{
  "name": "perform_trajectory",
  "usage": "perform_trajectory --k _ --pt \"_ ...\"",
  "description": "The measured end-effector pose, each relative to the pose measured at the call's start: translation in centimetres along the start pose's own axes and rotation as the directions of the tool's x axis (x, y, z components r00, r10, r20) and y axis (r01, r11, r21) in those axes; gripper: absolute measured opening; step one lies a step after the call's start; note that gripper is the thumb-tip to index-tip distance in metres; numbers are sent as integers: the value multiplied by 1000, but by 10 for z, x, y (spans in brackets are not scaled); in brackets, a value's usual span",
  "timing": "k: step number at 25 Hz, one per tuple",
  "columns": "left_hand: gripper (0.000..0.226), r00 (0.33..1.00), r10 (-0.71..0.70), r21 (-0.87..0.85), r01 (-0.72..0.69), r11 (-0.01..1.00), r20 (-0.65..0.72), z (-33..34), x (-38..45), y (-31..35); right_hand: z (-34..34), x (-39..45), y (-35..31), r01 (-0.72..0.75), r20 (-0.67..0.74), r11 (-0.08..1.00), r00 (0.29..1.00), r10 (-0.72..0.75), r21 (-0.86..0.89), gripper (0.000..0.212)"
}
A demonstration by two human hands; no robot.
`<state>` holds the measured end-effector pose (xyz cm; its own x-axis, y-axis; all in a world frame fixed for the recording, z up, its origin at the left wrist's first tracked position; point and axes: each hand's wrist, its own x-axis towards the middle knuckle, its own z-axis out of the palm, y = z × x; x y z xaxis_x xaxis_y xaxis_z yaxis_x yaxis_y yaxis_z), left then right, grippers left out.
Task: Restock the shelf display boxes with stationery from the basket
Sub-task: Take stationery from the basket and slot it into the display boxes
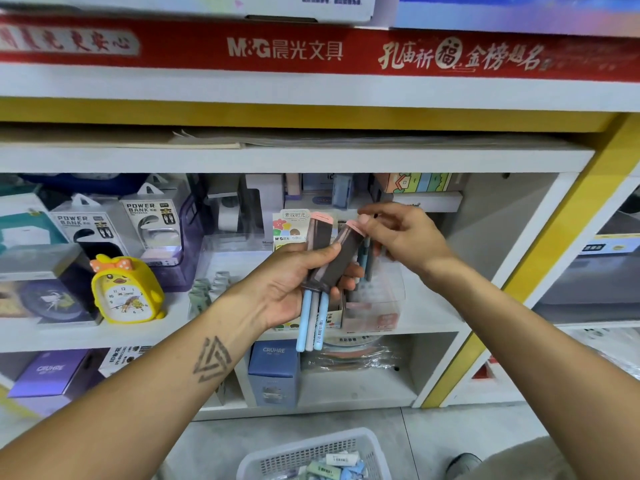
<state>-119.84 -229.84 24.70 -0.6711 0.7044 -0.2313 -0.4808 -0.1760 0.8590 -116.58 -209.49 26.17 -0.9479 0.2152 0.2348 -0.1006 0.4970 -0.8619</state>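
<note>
My left hand [294, 282] grips two packs of pens [334, 261] with dark sleeves and pink tops, their pale blue barrels hanging below my palm. My right hand [401, 237] pinches the pink top of the right-hand pack. Behind the packs, on the middle shelf, stand a clear display box [379, 306] and a printed display box [289, 225]. The white mesh basket [308, 452] sits on the floor below, with several small stationery packs in it.
A yellow duck alarm clock [126, 289] and power bank boxes [150, 223] stand on the shelf to the left. Blue CRUHRE boxes [273, 372] fill the shelf underneath. A yellow upright [540, 254] bounds the shelf on the right. My shoe [462, 465] is beside the basket.
</note>
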Motion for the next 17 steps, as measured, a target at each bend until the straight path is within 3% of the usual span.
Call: perform_trajectory --k 2,4,8,11,13,17 --pt "29 1000 -10 34 10 999 4 1 0 0 6 -4 -8 -89 97 960 993 66 266 22" --pt "35 999 -16 95 19 995 -27 -2 -2 5 7 -5 -14 -135 100 924 989 105 359 15" --pt "29 966 16 129 18 991 -257 -27 -11 26 2 1 -23 -151 118 869 987 107 472 16" --pt "19 928 61 126 -15 992 -368 -47 -20 37 10 0 -27 -115 272 935 962 21 335 21" --pt "22 925 39 112 4 994 -379 -54 -26 39 18 -2 -30 -85 349 986 937 30 144 28" --pt "20 958 -20 107 53 993 -287 -52 -31 35 28 0 -33 29 325 982 945 34 -186 13"
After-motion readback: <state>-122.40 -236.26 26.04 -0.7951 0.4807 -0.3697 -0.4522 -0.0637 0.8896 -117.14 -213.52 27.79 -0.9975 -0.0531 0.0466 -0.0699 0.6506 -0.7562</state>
